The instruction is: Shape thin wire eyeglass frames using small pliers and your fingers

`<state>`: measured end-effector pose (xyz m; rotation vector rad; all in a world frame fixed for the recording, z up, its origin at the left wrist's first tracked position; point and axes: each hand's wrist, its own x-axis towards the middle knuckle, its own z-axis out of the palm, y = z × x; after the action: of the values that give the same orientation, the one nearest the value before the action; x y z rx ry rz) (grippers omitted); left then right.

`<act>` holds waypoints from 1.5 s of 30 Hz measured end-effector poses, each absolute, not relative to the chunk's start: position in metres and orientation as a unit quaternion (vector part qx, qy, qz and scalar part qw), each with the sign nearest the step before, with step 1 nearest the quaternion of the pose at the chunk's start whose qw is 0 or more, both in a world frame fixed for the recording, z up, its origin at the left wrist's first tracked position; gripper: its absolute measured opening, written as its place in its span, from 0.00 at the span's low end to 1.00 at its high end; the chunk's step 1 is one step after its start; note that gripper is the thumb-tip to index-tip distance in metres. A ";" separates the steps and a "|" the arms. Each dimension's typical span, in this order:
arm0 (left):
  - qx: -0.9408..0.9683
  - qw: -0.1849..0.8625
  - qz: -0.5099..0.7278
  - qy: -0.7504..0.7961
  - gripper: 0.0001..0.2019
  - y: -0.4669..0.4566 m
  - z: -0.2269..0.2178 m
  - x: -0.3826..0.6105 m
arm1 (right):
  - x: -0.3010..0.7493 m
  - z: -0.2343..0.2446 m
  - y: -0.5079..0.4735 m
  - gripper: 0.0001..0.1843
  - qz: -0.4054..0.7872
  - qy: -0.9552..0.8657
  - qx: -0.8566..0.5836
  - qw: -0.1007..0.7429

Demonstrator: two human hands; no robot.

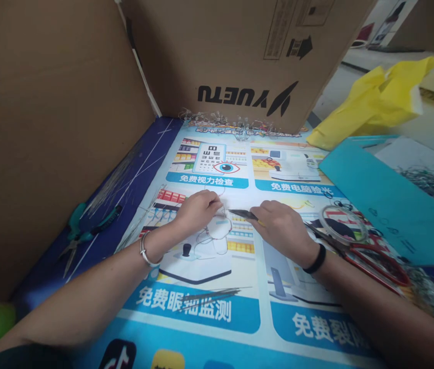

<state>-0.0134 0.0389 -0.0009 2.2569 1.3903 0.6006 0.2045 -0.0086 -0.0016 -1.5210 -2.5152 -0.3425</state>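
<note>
My left hand (200, 209) is closed in a pinch on a thin wire (220, 237), which loops loosely below the fingers. Facing it from the right, my right hand (280, 225) wraps round a pair of pliers (241, 212) with dark, pointed jaws and a bit of yellow at the handle. The jaw tips point left, close to the wire by my left fingertips. Whether they touch it, I cannot tell. Nearer to me, several thin dark rods or wires (211, 296) lie on the printed sheet (240, 320).
Teal-handled pliers (82, 230) and straight wires (111, 182) lie at left. Cardboard walls (217, 56) stand left and behind, with small wire pieces (236, 123) along the back. At right are red-handled scissors (378, 261), a clear spool (342, 224), a blue box (390, 200) and a yellow bag (374, 102).
</note>
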 end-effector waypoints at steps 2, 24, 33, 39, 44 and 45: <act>0.808 0.215 0.216 0.505 0.09 0.039 0.000 -0.013 | 0.205 -0.002 -0.008 0.13 -0.126 -0.849 -0.505 0.094; 0.786 0.278 0.184 0.520 0.10 0.034 0.009 -0.011 | 0.207 0.000 -0.008 0.12 -0.185 -0.846 -0.487 0.108; 0.781 0.290 0.178 0.524 0.10 0.035 0.010 -0.011 | 0.209 -0.002 -0.008 0.10 -0.229 -0.850 -0.464 0.098; 0.788 0.261 0.165 0.533 0.09 0.036 0.010 -0.012 | 0.209 -0.003 -0.007 0.10 -0.154 -0.852 -0.488 0.112; 0.798 0.251 0.172 0.521 0.08 0.036 0.006 -0.013 | 0.209 -0.004 -0.006 0.12 -0.088 -0.838 -0.529 0.106; 0.800 0.252 0.177 0.514 0.07 0.037 0.005 -0.014 | 0.208 -0.005 -0.006 0.12 -0.079 -0.835 -0.535 0.104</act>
<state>-0.0136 0.0365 0.0051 2.1768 1.3977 0.4815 0.2084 -0.0061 -0.0045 -1.5786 -2.4615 -0.2341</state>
